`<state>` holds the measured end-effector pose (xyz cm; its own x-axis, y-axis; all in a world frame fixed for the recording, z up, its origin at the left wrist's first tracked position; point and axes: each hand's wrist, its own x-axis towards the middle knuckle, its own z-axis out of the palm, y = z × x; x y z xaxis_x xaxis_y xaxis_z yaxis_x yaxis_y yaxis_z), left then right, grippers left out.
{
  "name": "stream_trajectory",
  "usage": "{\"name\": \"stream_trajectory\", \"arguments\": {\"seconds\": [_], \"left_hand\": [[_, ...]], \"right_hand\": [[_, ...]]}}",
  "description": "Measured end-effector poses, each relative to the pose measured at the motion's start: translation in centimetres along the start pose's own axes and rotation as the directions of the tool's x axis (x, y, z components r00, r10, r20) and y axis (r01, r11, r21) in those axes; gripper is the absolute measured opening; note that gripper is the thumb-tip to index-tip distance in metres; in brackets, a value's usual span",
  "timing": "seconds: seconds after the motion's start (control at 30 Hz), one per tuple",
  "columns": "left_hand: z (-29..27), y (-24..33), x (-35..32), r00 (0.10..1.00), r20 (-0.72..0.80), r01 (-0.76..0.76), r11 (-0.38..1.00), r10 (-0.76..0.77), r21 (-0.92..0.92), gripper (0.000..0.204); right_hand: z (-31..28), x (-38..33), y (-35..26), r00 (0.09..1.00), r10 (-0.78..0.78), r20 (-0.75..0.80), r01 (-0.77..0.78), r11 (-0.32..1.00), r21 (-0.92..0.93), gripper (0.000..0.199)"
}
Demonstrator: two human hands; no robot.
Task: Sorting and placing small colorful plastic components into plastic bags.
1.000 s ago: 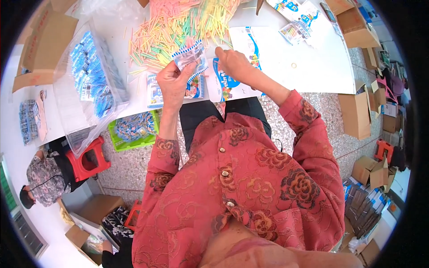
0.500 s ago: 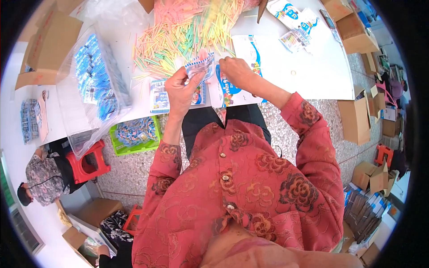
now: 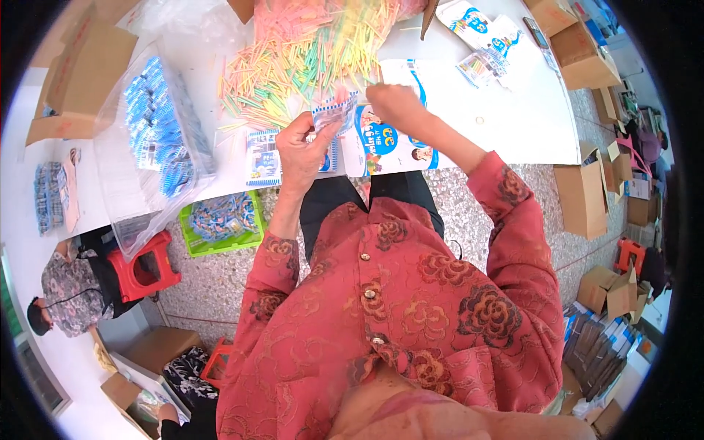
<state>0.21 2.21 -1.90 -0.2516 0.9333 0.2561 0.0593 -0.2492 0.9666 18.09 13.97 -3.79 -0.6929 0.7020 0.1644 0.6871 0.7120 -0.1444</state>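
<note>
My left hand (image 3: 299, 158) pinches a small clear plastic packet (image 3: 336, 112) with blue-striped edges, holding it up over the table. Something pinkish shows at the packet's upper end. To its right, my right hand (image 3: 400, 108) is closed above a white printed bag (image 3: 380, 139) with blue patches; whatever its fingers hold is hidden. Similar striped packets (image 3: 262, 158) lie under and beside my left hand at the table's near edge. Beyond both hands spreads a pile of thin pastel sticks (image 3: 282, 70) in pink, yellow and green.
At left, a clear plastic tray (image 3: 111, 192) holds rows of blue-striped packets. Below the table edge is a green basket (image 3: 223, 249) with more packets. More printed bags (image 3: 463, 22) and a phone (image 3: 536, 31) lie far right. A red stool (image 3: 150, 275) and another person (image 3: 73, 290) are at left.
My right hand has shifted slightly right, away from the packet, and turned, uncovering more of the printed bag. My left hand has moved a little to the right with the packet.
</note>
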Motion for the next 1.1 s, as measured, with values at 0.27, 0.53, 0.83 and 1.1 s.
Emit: {"name": "stream_trajectory", "arguments": {"seconds": [0.27, 0.53, 0.83, 1.1], "left_hand": [[0.6, 0.2, -0.1, 0.999, 0.028, 0.021, 1.000, -0.020, -0.015, 0.008], [0.8, 1.4, -0.3, 0.996, 0.063, 0.065, 0.998, -0.066, 0.013, 0.009], [1.0, 1.5, -0.2, 0.996, 0.055, 0.069, 0.997, -0.067, -0.033, 0.009], [0.7, 0.7, -0.2, 0.998, 0.033, 0.054, 0.998, -0.053, -0.031, 0.015]], "right_hand": [[-11.7, 0.4, -2.7, 0.953, 0.157, -0.260, 0.227, 0.201, 0.953, 0.009], [-10.2, 0.0, -4.2, 0.976, 0.078, -0.203, 0.187, 0.181, 0.966, 0.008], [-8.9, -0.3, -4.9, 0.965, -0.038, -0.260, 0.247, 0.476, 0.844, 0.014], [-9.8, -1.2, -0.5, 0.982, 0.122, -0.146, 0.082, 0.420, 0.904, 0.026]]}}
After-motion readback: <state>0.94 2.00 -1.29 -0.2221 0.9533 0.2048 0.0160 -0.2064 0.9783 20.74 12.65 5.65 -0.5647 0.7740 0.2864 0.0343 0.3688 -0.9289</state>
